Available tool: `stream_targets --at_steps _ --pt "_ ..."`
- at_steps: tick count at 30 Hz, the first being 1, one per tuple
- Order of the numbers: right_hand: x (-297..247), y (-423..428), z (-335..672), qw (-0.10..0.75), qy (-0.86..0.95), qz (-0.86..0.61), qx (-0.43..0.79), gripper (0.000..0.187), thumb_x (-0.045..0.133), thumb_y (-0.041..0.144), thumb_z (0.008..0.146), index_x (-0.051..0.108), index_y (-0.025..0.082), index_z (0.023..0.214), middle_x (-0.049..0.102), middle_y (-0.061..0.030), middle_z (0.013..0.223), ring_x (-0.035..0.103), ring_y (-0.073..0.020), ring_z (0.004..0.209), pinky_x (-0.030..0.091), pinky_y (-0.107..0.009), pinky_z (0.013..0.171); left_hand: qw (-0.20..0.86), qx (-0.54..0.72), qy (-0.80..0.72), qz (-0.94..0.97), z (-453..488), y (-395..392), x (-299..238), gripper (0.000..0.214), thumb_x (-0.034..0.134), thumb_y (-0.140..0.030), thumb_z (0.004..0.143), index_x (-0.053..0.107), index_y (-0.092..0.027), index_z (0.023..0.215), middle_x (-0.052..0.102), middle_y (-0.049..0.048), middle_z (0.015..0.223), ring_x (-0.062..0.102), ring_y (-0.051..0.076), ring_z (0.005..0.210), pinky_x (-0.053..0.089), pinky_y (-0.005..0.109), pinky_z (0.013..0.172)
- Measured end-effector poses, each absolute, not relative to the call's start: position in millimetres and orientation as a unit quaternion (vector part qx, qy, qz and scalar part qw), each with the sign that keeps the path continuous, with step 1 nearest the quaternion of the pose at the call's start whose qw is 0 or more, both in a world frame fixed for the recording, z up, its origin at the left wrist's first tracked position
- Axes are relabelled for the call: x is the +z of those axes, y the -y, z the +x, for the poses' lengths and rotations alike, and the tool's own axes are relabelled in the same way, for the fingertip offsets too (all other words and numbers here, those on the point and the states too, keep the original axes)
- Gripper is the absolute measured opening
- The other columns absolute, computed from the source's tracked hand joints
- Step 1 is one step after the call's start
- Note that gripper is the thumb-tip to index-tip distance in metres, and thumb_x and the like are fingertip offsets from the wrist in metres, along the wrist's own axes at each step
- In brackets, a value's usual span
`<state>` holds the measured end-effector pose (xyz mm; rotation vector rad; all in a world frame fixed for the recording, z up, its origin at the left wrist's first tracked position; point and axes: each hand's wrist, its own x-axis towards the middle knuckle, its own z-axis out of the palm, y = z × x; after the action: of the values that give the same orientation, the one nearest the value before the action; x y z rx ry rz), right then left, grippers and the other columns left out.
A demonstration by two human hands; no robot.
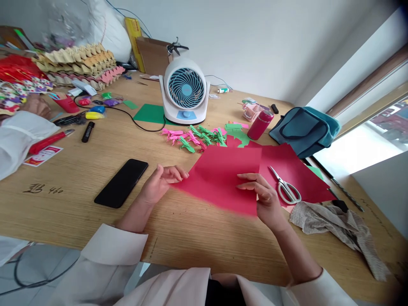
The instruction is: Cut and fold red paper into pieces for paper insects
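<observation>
A square red paper sheet (219,178) hovers just over the wooden table (79,178) in front of me. My left hand (159,183) pinches its left corner with fingers closed. My right hand (264,196) grips its right edge, fingers on top and thumb hidden below. More red sheets (293,170) lie behind it to the right, with white-handled scissors (286,187) resting on them.
A black phone (122,182) lies left of my left hand. Behind are a white desk fan (185,91), folded pink and green paper pieces (194,138), a red bottle (260,124), a teal bag (302,129), a patterned cloth (338,225) and another person's white sleeve (19,138) at far left.
</observation>
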<state>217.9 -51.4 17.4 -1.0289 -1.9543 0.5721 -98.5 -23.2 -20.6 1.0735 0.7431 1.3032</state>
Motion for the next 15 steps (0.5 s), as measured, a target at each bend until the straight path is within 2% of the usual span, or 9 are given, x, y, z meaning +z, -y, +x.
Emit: stream_targets --at_steps 2,5,7,10,12,15 --pt "24 50 219 0.410 0.809 -0.376 0.188 0.020 0.059 0.015 0.086 0.071 0.026 0.097 0.064 -0.0100 0.123 0.062 -0.0269 0.112 0.054 -0.043 0.088 0.600 0.577 -0.323 0.451 -101 19 -22 0.062 0.049 -0.072 0.082 0.071 -0.016 0.067 0.070 0.0131 0.093 0.063 0.028 0.104 0.048 0.039 0.093" --pt "21 48 218 0.406 0.828 -0.352 0.160 0.028 0.054 0.009 0.087 0.069 0.028 0.101 0.062 -0.0094 0.126 0.061 -0.0266 0.115 0.054 -0.044 0.089 0.574 0.595 -0.355 0.436 -101 14 -26 0.044 0.058 -0.060 0.084 0.070 -0.018 0.087 0.064 0.0122 0.118 0.055 0.025 0.117 0.046 0.035 0.092" --pt "12 47 216 0.403 0.831 -0.349 0.159 0.032 0.051 0.006 0.087 0.067 0.029 0.103 0.060 -0.0087 0.128 0.059 -0.0263 0.117 0.053 -0.044 0.090 0.578 0.576 -0.372 0.443 -99 14 -27 0.031 0.065 -0.048 0.082 0.065 -0.020 0.095 0.061 0.0092 0.124 0.056 0.021 0.112 0.047 0.031 0.087" --pt "-4 47 213 0.400 0.833 -0.339 0.174 0.037 0.046 0.002 0.086 0.066 0.028 0.103 0.060 -0.0078 0.128 0.059 -0.0249 0.118 0.053 -0.044 0.091 0.564 0.551 -0.402 0.465 -95 14 -28 0.023 0.071 -0.035 0.079 0.058 -0.021 0.090 0.061 0.0012 0.099 0.056 0.012 0.083 0.043 0.022 0.073" --pt "-12 48 212 0.393 0.838 -0.329 0.188 0.041 0.042 0.001 0.086 0.065 0.028 0.106 0.059 -0.0074 0.129 0.058 -0.0241 0.119 0.053 -0.044 0.093 0.531 0.554 -0.428 0.477 -91 14 -30 0.024 0.074 -0.030 0.076 0.053 -0.020 0.083 0.053 -0.0041 0.079 0.046 0.008 0.067 0.038 0.019 0.064" --pt "-19 49 212 0.402 0.828 -0.349 0.177 0.045 0.041 0.004 0.088 0.061 0.029 0.118 0.051 -0.0083 0.140 0.050 -0.0260 0.129 0.048 -0.048 0.100 0.500 0.558 -0.450 0.486 -88 13 -34 0.027 0.073 -0.027 0.076 0.046 -0.020 0.077 0.041 -0.0076 0.065 0.036 0.007 0.057 0.031 0.019 0.057"
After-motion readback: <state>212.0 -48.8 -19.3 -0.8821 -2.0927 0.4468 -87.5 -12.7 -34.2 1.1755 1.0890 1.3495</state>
